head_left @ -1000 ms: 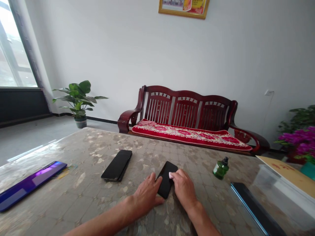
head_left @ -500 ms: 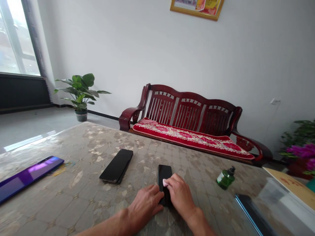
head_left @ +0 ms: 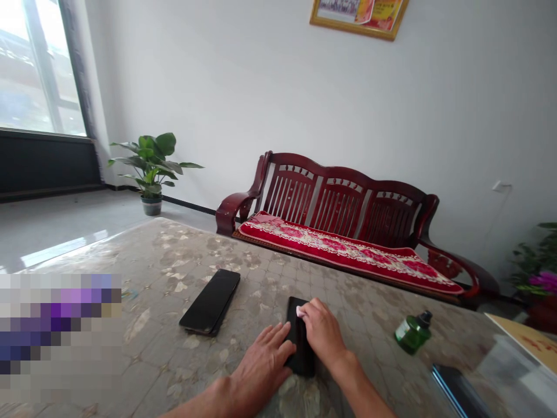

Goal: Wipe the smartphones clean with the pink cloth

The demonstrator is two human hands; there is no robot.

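A black smartphone (head_left: pixel 300 361) lies flat on the patterned tabletop in front of me. Against its left edge rests my left hand (head_left: pixel 266 359), fingers stretched out and slightly apart, thumb side touching the phone. My right hand (head_left: pixel 322 332) is closed in a pinch on a small pale pink cloth (head_left: pixel 299 312), pressed to the upper part of the screen. Part of the phone's right side is hidden by that hand. To the left lies another black smartphone (head_left: pixel 211 302), which seems to have a further flat dark item under it.
Right of my hands stand a green bottle (head_left: pixel 412 332) with a black top and a blue-edged phone (head_left: pixel 459 390). A clear box (head_left: pixel 513 360) sits at the far right. A pixelated purple item (head_left: pixel 56 313) is at left. Beyond the table (head_left: pixel 152 255) is a wooden bench (head_left: pixel 335 197).
My right hand has slid the cloth up toward the top of the phone. The left hand's fingers are more spread along the phone's edge. The whole view has shifted slightly.
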